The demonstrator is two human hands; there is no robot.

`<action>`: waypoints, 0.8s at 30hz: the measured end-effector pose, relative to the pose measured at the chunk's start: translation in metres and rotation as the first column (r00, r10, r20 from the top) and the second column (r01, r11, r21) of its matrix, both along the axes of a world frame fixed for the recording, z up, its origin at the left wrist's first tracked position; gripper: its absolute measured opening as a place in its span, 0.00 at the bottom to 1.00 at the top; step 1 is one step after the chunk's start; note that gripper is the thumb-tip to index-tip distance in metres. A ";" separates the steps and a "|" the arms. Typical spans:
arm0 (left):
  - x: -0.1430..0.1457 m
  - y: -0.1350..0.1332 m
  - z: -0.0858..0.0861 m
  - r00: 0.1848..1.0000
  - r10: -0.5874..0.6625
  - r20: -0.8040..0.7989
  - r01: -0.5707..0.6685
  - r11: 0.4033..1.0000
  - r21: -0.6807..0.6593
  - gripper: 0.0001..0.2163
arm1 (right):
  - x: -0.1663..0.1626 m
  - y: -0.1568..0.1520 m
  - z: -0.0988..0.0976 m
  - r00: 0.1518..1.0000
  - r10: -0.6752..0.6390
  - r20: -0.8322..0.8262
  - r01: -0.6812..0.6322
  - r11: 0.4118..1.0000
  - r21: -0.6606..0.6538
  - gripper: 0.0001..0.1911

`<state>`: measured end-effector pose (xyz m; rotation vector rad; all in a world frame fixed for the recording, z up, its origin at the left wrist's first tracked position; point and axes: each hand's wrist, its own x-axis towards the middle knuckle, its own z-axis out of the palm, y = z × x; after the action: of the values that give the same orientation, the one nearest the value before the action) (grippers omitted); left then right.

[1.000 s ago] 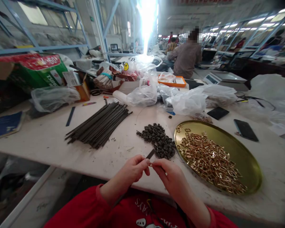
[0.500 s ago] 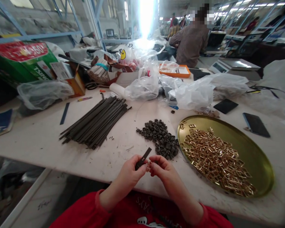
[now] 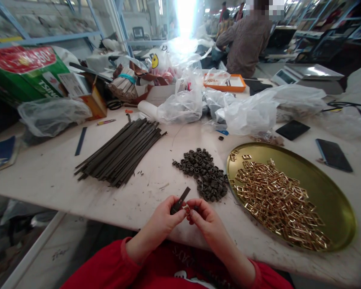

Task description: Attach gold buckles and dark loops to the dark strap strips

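Note:
My left hand is closed on a dark strap, whose free end sticks up past the fingers. Between both hands sits a small gold buckle, pinched by the fingertips of my right hand. Fingers partly hide the buckle and the lower part of the strap. Just beyond the hands lies a heap of small dark loops. A bundle of long dark strips rests to the left. At the right, a round gold tray bears a pile of gold rectangular buckles.
Clear plastic bags and an orange box crowd the back. A phone and a flat black piece lie beyond the tray. A green and red carton stands back left. Another person is farther off.
The view has shifted slightly, so the tray and phone appear farther right. My right fingers have shifted a little around the gold buckle; both hands stay together.

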<state>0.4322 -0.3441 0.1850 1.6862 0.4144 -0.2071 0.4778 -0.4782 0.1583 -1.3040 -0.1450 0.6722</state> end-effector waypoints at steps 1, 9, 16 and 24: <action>0.000 0.000 0.000 1.000 0.002 -0.002 -0.002 1.000 0.003 0.09 | 0.000 0.000 0.000 1.000 -0.002 -0.003 0.002 1.000 -0.002 0.16; -0.007 0.002 -0.001 1.000 0.020 0.003 -0.020 1.000 -0.012 0.08 | 0.000 -0.002 0.001 0.998 -0.046 -0.052 0.046 0.999 -0.001 0.20; -0.008 0.000 0.004 0.998 -0.016 0.062 0.006 0.988 0.154 0.07 | -0.003 -0.004 -0.004 0.999 0.018 0.028 -0.017 0.999 -0.040 0.18; -0.011 -0.002 0.010 0.999 0.011 -0.052 -0.008 0.999 0.049 0.10 | -0.005 -0.006 0.007 0.995 -0.006 -0.097 0.006 1.000 -0.001 0.16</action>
<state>0.4212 -0.3456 0.1950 1.7287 0.4697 -0.2361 0.4730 -0.4845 0.1658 -1.2695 -0.0615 0.7296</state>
